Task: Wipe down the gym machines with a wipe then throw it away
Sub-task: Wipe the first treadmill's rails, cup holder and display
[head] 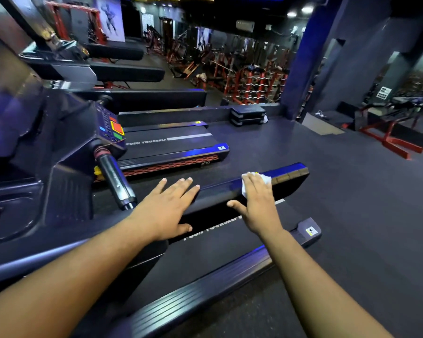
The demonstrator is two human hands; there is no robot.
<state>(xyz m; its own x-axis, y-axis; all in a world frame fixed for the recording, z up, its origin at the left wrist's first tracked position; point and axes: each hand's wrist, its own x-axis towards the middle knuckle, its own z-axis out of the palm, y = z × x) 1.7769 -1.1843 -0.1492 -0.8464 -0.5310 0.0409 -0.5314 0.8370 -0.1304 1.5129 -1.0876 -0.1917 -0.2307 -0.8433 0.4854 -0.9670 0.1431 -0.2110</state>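
Dim gym floor stretches behind a row of treadmills, with red weight racks (254, 81) far back. On the nearest treadmill, the right hand (259, 203) presses a white wipe (266, 179) flat onto the glossy black handrail (291, 175); its grip is wide, fingers straight over the wipe and thumb spread toward the belt side. The left hand (171, 208) rests on the same handrail nearer the console (110, 128), fingers straight, holding nothing. The wipe sits under the right palm, close to the rail's far end. With nothing pinching the wipe, a fast stroke off the tip could let it slide off onto the treadmill belt (217, 252).
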